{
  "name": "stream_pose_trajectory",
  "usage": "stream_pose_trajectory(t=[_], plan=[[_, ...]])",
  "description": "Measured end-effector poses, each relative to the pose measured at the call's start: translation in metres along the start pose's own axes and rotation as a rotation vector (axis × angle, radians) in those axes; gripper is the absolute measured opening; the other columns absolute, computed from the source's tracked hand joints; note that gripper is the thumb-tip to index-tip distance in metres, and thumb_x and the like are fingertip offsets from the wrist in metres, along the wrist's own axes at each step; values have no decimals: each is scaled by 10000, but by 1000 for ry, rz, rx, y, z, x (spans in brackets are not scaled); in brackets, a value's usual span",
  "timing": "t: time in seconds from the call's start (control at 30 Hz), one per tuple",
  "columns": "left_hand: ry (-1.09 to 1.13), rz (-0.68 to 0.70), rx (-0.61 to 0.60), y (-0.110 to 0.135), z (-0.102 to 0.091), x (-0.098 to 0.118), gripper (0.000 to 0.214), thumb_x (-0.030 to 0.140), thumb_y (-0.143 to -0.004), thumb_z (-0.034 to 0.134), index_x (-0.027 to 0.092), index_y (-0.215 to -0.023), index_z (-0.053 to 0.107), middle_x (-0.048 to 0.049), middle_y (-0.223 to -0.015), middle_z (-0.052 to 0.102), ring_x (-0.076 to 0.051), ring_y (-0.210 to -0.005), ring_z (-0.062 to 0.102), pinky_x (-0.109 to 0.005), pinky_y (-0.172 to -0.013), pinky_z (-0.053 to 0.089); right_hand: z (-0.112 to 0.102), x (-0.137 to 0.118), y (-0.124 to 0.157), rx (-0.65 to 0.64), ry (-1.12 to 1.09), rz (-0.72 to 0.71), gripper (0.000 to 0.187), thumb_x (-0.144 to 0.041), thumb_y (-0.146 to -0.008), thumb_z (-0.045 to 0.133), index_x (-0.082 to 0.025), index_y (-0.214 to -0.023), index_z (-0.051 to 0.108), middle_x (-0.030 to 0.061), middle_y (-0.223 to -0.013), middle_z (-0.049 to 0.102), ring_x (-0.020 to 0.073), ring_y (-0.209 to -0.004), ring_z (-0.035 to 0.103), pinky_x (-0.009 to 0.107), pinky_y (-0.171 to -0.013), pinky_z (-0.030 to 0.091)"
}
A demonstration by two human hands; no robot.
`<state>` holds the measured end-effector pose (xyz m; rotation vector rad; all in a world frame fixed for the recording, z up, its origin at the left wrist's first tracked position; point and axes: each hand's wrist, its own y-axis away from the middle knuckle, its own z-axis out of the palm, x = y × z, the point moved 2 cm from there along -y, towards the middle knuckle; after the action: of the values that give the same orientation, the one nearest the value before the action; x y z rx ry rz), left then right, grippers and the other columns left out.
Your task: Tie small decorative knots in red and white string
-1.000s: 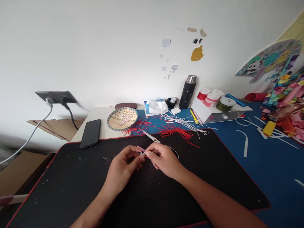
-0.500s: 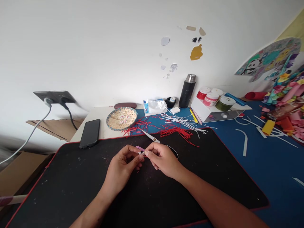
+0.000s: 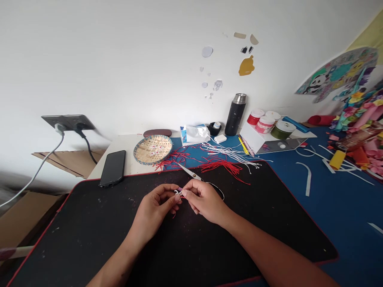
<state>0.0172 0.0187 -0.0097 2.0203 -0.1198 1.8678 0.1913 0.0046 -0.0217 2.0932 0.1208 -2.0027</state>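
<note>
My left hand point(image 3: 154, 212) and my right hand point(image 3: 205, 201) meet above the black desk mat point(image 3: 89, 223). Their fingertips pinch a small white cord loop point(image 3: 178, 192) with a bit of pink-purple material point(image 3: 180, 189), mostly hidden by my fingers. A thin red thread hangs below my left hand. Just past my right hand lie open scissors point(image 3: 191, 173) with black handle loops point(image 3: 217, 190), untouched. Beyond them sit a bundle of red threads point(image 3: 221, 168) and several white knotted cords point(image 3: 230, 153).
A woven bamboo dish point(image 3: 153, 149) and a black smartphone point(image 3: 112, 168) lie left of the threads. Tissues, a black flask, and jars stand by the wall. Paper scraps and craft pieces cover the blue surface at right. A charging cable runs from the wall socket.
The pink-purple piece now shows less between my fingers, and my hands have drawn slightly closer around it. The view has shifted slightly.
</note>
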Motion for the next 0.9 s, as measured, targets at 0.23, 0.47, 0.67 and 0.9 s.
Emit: stream_pose_trajectory(t=[0.23, 0.47, 0.67, 0.9], plan=[[14, 17, -13, 0, -1, -2, 343, 465, -773, 821, 189, -937, 700, -12, -730, 717, -170, -636, 642, -280, -593, 530, 0, 1, -1, -11, -14, -10, 229, -409, -963, 609, -196, -883, 581, -87, -520, 497, 89, -414, 432, 212, -451, 351], [7, 30, -19, 0, -1, -4, 326, 459, -788, 814, 185, -920, 697, -5, -693, 694, -162, -615, 617, -274, -578, 507, 0, 3, -1, -20, -25, -11, 200, -374, -970, 592, -198, -877, 574, -86, -526, 502, 91, -416, 432, 216, -448, 346], [35, 7, -32, 0, -1, -4, 347, 460, -798, 819, 181, -963, 694, -2, -727, 697, -152, -634, 616, -259, -578, 508, 0, 0, -1, -20, -35, -1, 210, -388, -971, 593, -194, -893, 580, -90, -513, 497, 89, -408, 422, 213, -438, 332], [77, 14, -12, 0, -5, -2, 360, 465, -801, 831, 177, -973, 700, -2, -723, 703, -140, -625, 607, -243, -563, 496, 0, -1, 0, -42, -62, -14, 323, -498, -979, 591, -185, -897, 593, -75, -534, 512, 88, -422, 435, 214, -436, 337]])
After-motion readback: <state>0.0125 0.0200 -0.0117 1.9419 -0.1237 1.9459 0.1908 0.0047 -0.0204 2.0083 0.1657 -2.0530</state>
